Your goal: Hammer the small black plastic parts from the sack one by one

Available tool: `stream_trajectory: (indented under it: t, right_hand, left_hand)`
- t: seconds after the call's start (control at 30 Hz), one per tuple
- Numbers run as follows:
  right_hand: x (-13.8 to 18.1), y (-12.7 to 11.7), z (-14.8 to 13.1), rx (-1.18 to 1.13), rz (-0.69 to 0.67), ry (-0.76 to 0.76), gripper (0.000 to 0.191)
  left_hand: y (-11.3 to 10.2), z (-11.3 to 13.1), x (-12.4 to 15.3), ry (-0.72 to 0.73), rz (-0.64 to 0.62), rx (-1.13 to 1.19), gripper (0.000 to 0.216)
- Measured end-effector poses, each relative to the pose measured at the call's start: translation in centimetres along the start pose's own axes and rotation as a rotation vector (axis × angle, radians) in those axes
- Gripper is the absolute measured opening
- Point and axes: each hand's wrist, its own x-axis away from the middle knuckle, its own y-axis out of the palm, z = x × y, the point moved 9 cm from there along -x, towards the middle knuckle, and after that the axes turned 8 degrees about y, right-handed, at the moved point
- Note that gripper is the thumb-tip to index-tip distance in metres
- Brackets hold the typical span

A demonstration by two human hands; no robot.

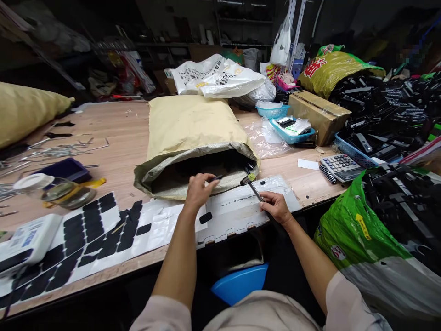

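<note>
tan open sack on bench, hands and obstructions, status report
Left hand pinching small dark piece; right hand holding silver metal rod. Tan open sack lying, mouth toward hands. Rod's far end overlaps sack's lower right lip.

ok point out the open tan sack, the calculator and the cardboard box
tan sack [195,123]: head view, on its upper face
calculator [339,163]: head view, on its keypad
cardboard box [310,118]: head view, on its long side

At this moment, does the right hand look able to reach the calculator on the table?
Probably yes: nothing tall appears to stand between the right hand and the calculator. However, its grip holds a metal-shafted item, which would likely need putting down first.
</note>
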Motion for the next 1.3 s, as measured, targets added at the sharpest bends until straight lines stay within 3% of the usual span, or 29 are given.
stream_trajectory:
  t: [0.1, 0.17, 0.27, 0.37, 0.63, 0.93, 1.3]
  right_hand:
    - [0.0, 0.0, 0.0, -0.003, -0.006, 0.005, 0.035]
    - [0.1, 0.1, 0.1, 0.003, -0.018, 0.009, 0.036]
    - [0.1, 0.4, 0.3, 0.032, -0.055, 0.009, 0.037]
    - [0.3, 1.1, 0.2, 0.108, -0.113, -0.008, 0.038]
    - [1.0, 3.3, -1.9, 0.341, -0.246, -0.088, 0.037]
    - [1.0, 5.2, -2.2, 0.441, -0.278, -0.123, 0.034]
    - [1.1, 2.6, -2.2, 0.352, -0.22, -0.088, 0.036]
  left_hand:
    - [1.2, 3.6, 3.7, 0.231, -0.121, 0.167, 0.023]
    - [2.3, 4.5, 5.7, 0.249, -0.163, 0.194, 0.021]
    - [3.4, 4.2, 7.2, 0.182, -0.127, 0.173, 0.022]
    - [3.6, 3.6, 7.4, 0.145, -0.079, 0.193, 0.027]
    - [3.6, 3.3, 7.2, 0.132, -0.09, 0.257, 0.018]
    - [3.4, 3.5, 7.1, 0.123, -0.08, 0.26, 0.018]
    - [3.6, 3.6, 7.2, 0.101, -0.094, 0.254, 0.014]
